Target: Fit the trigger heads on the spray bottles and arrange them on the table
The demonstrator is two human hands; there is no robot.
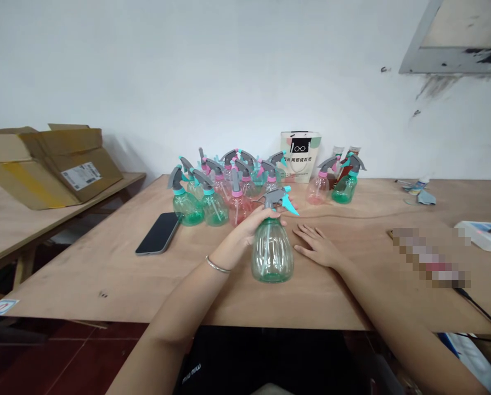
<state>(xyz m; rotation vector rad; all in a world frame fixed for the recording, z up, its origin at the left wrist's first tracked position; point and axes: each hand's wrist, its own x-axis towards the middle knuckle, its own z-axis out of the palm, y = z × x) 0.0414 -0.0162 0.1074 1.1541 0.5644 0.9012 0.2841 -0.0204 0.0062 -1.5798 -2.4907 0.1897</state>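
My left hand (258, 222) is wrapped around the neck of a clear green spray bottle (272, 255). The bottle is upright near the middle of the table, its grey head and turquoise trigger pointing right. My right hand (316, 246) lies flat on the wood just right of the bottle, fingers stretched out and holding nothing. Behind the bottle stands a cluster of green and pink spray bottles (215, 208) with grey heads. A pink spray bottle (318, 189) and another green spray bottle (344, 187) stand apart, farther right.
A black phone (158, 233) lies left of the bottles. Behind them stands a paper bag (300, 156) against the wall. An open cardboard box (60, 164) rests on the left table. To the right are a blurred-out flat object with a cable (479, 307) and a white tray (481, 236).
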